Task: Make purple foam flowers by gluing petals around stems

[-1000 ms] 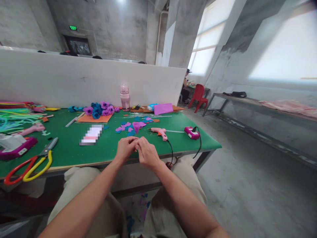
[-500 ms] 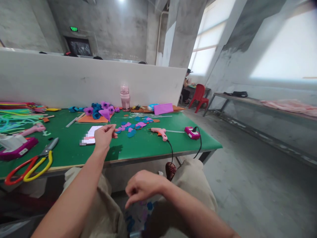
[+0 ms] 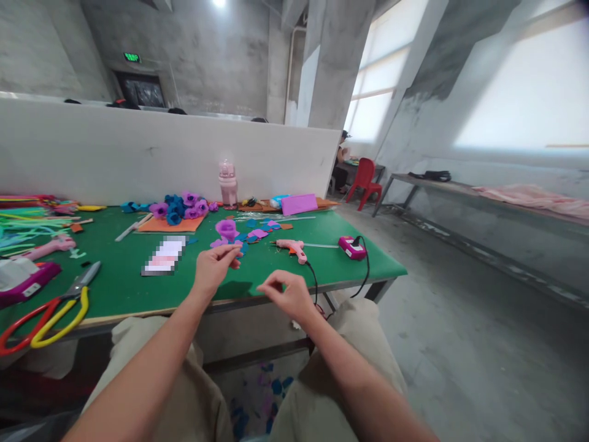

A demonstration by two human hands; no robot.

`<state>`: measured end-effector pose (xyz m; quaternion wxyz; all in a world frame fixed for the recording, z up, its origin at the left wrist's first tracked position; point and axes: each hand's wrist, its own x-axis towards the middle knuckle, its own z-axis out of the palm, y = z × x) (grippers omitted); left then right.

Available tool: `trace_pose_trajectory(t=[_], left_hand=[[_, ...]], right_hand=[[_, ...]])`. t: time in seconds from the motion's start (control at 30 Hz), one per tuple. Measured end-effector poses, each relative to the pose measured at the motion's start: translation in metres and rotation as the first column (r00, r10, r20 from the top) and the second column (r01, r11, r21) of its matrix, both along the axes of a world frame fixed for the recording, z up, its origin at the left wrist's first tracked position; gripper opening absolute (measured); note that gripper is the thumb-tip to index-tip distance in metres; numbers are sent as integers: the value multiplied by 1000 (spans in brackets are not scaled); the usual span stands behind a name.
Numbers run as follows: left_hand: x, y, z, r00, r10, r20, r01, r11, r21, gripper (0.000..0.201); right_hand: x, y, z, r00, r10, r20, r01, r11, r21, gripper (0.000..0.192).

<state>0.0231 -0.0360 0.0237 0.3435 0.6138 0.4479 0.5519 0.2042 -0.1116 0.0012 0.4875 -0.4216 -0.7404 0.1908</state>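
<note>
My left hand [image 3: 214,267] is raised over the front of the green table [image 3: 129,282] and pinches the thin stem of a purple foam flower [image 3: 227,228], which stands upright above my fingers. To its right, my right hand [image 3: 288,294] hovers just past the table's front edge above my knee; its fingers are loosely curled and hold nothing that I can see. Beyond the flower lie loose purple and blue foam petals [image 3: 260,233]. A pink glue gun [image 3: 291,245] rests on the table beyond my right hand.
Red-and-yellow scissors [image 3: 55,307] lie front left, a blurred card [image 3: 163,255] mid-table, finished flowers [image 3: 184,205] and a pink bottle [image 3: 226,181] by the white partition. A magenta box [image 3: 352,247] with a black cord sits near the right edge. Foam scraps litter the floor between my knees.
My hands were together at the table edge, then parted. The left swung out left with the flower and has come back toward the middle. The right dropped to my lap and has risen again.
</note>
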Motion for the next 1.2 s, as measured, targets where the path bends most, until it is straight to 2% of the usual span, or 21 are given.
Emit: trace_pose_trajectory(t=[0.03,0.1,0.17,0.27,0.3,0.37,0.5,0.6,0.67,0.77,0.9,1.03,1.2], left_hand=[[4,-3,-2,999,-37,-38,37,999,5,29],[12,-9,-8,987,-120,-109,123,992,21,28],[17,-13,-13,968,-191,-161,200,979,40,28],[21,-15,-18,950,-229,-212,246,968,57,29],[21,-15,-19,946,-232,-226,251,966,60,29],[22,-16,-21,939,-238,-248,262,963,68,28],[24,-18,-22,925,-241,-293,268,962,56,25],[26,-19,-23,920,-240,-311,259,966,20,24],[27,-19,-22,931,-247,-268,255,967,-5,25],[28,-20,-18,956,-272,-114,267,962,-58,28],[26,-21,-14,954,-296,45,299,945,-129,23],[26,-20,-15,950,-298,89,308,942,-130,22],[30,-22,-14,928,-356,111,364,929,-71,25]], right_hand=[[6,7,1,991,-90,-95,88,996,-22,15],[16,20,2,964,-131,-232,123,991,-48,21],[21,30,1,938,-66,-341,32,994,-105,30],[18,38,0,892,48,-449,-142,974,-177,31],[14,39,0,891,75,-448,-165,972,-165,31],[6,40,0,917,85,-391,-131,987,-93,30],[-7,40,0,960,-52,-274,70,996,57,13],[-11,42,0,952,-111,-285,136,988,69,12],[-13,44,-1,948,-121,-296,144,988,57,13],[-16,46,-2,951,-126,-282,144,989,45,13],[-19,44,-2,958,-113,-263,132,990,55,10],[-17,40,3,969,-103,-225,122,990,71,11],[-13,36,6,978,-107,-180,124,988,87,12]])
